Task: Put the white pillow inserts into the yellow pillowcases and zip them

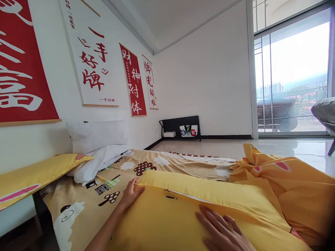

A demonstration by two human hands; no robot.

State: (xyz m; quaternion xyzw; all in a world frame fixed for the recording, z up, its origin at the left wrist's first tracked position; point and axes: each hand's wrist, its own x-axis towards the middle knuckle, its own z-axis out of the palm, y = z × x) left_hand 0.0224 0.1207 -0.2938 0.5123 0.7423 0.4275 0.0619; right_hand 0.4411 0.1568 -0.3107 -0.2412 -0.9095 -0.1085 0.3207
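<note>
A plump yellow pillow (162,216) fills the lower middle of the head view, lying on the patterned bed sheet. A long slit runs across its upper side, with a thin strip of white showing inside. My left hand (131,193) grips its upper left corner, thumb in front and fingers round the edge. Flat on the pillow just below the slit rests my right hand (222,228), fingers stretched out and slightly blurred. Bunched orange-yellow cloth (295,184) with pink patches lies against the pillow's right side.
White pillows (101,136) lean by the left wall, beside another yellow pillow (44,174). The tan sheet (167,162) covers the bed. Beyond it stands a low black rack (171,123) holding a printed bag (188,130). Glass doors (290,76) are at right.
</note>
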